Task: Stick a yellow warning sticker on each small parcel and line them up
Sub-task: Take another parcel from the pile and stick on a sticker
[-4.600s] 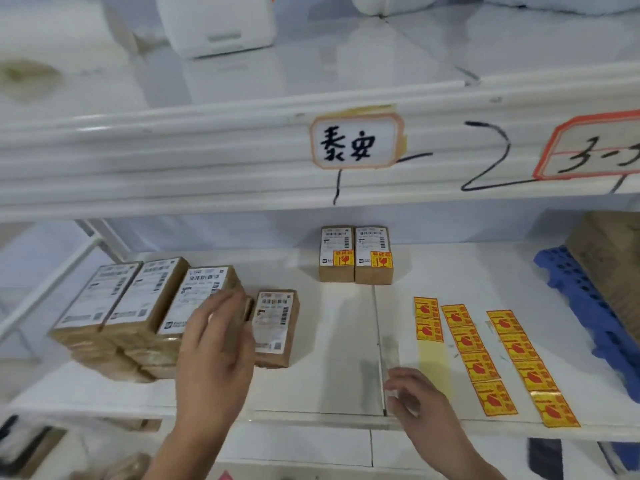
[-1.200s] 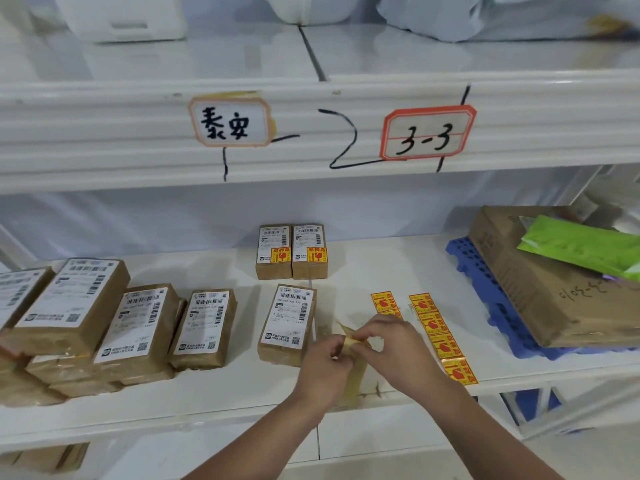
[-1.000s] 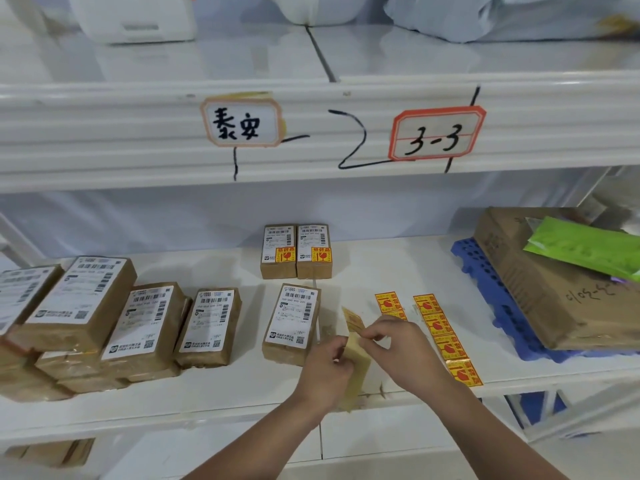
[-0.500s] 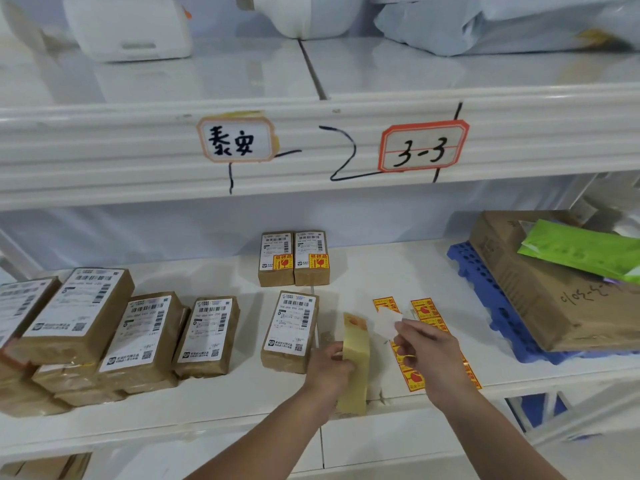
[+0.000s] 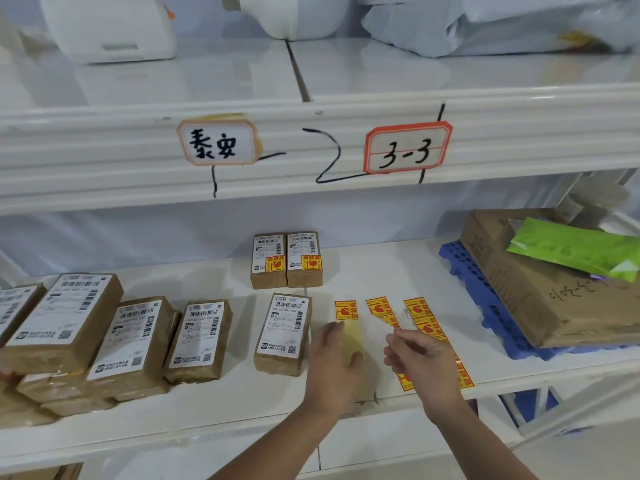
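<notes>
On near shelf [image 5: 242, 403], right of unstickered parcel [image 5: 284, 330], left hand [image 5: 334, 362] grips strip [image 5: 354, 336]; right hand [image 5: 420, 355] fingertips pinch blurred sticker [image 5: 406, 315]. Judged light, limp, tacky: hold by edge.

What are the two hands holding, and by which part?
The left hand grips the pale yellow paper backing strip by its lower half. The right hand pinches its fingertips together; blur hides whether they hold anything.

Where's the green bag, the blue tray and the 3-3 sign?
green bag [image 5: 575, 249], head view, middle of its flat face.
blue tray [image 5: 490, 306], head view, bare holed top.
3-3 sign [image 5: 408, 150], head view, between the threes.
</notes>
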